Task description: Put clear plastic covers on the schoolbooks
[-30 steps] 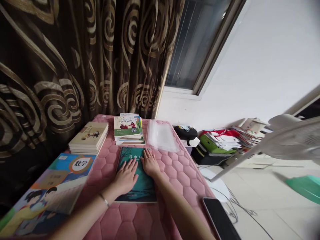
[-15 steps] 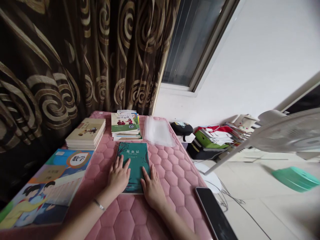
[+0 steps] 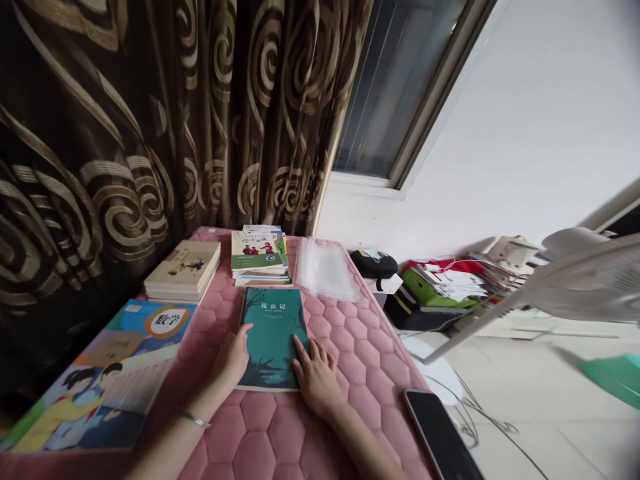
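A dark green book (image 3: 273,347) with white title characters lies flat, cover up, on a pink quilted mattress (image 3: 260,433). At its left edge is my left hand (image 3: 233,360), the thumb on the cover and the other fingers curled out of sight at the side. My right hand (image 3: 316,375) rests at the lower right edge, fingers spread, with fingertips on the cover and beside it. A colourful textbook (image 3: 113,380) lies to the left of my left hand. Behind it sits a stack of beige books (image 3: 185,267).
Another pile of thin books (image 3: 259,257) stands behind the green book, with clear plastic sleeves (image 3: 327,270) to its right. A phone (image 3: 443,433) lies at the mattress's right edge. Beyond are a white fan (image 3: 585,280) and loose cables (image 3: 470,407) on the floor.
My left hand has slid off the cover to the book's left edge, its fingers now curled there. My right hand stays at the right edge. The whole view has shifted slightly.
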Demonstrator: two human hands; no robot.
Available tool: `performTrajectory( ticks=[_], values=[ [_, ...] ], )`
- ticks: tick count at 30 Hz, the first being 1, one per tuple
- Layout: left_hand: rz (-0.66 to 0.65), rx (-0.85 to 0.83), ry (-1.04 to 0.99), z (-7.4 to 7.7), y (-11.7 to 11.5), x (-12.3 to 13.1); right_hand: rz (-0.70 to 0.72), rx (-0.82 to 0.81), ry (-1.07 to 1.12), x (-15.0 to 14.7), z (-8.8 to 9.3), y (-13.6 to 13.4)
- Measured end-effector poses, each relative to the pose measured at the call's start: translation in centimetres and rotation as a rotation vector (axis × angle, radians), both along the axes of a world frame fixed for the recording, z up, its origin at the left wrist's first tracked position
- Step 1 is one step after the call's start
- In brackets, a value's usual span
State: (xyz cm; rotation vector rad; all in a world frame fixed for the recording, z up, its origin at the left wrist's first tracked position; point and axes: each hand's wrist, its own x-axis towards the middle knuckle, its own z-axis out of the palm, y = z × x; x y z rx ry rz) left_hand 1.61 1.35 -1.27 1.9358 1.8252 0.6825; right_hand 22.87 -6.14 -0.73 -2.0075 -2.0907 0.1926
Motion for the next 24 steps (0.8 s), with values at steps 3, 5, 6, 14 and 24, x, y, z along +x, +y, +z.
performTrajectory(
  ticks=[3,5,6,14,24],
  values=[
    [0.047,0.025,0.022,-0.3,0.0,0.3,0.006,0.028,0.017,0.2,0.0,0.3],
    [0.038,0.023,0.020,-0.2,0.1,0.1,-0.014,0.049,0.043,0.1,-0.3,0.2],
    [0.025,0.017,0.015,-0.1,0.2,-0.1,-0.025,0.065,0.065,0.0,-0.6,0.1],
    [0.023,0.029,0.017,-0.4,0.3,-0.9,-0.215,0.079,0.241,-1.2,-0.2,0.8],
    [0.072,0.124,-0.123,-1.6,0.2,-0.4,-0.260,-0.035,0.265,-0.6,0.3,3.0]
  ],
)
